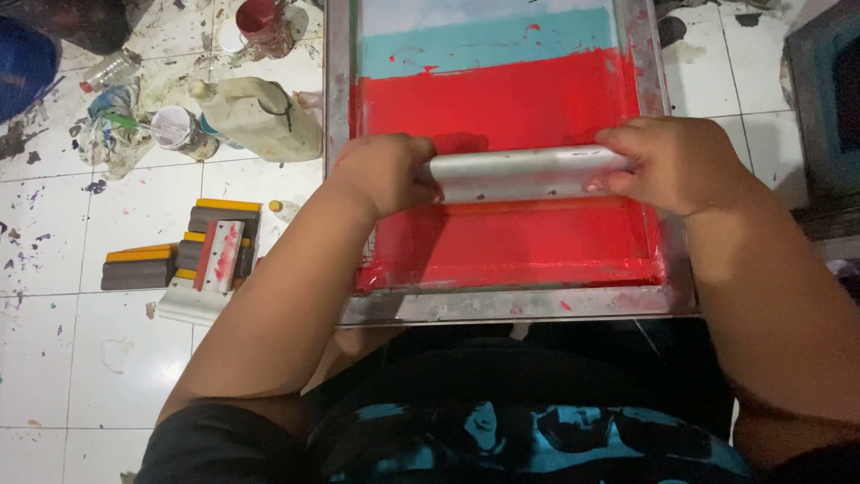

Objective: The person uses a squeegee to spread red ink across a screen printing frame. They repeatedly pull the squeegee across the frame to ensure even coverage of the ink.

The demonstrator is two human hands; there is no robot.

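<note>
**Two hands on a squeegee over red ink**

Two bare hands grip one long squeegee with a silver metal handle (524, 172), which lies crosswise in the middle of the frame over a metal-framed printing screen flooded with red ink (511, 99). The left hand (387, 172) wraps the handle's left end, fingers curled shut around it; the right hand (667, 161) closes over the right end in the same way, thumb side toward the viewer. Holding both ends likely keeps the blade level and the pressure even across the screen's width.

Red ink covers the mesh above and below the squeegee, with a pale blue band and a lighter strip beyond it at the upper edge of the frame. The screen's grey metal frame (502, 306) runs along the lower centre, just above the person's dark shirt with a blue print (528, 430).

On the paint-spattered white tile floor (54, 350) at the left of the frame sits a stack of spare squeegees with grey blocks and orange-yellow blades (193, 251), within reach of the left arm. Farther up in the upper left lie a cream plastic jug on its side (264, 116), a small white cup (175, 127), a red-stained container (260, 20) and a clear plastic bottle (109, 70), all well apart from the screen.
</note>
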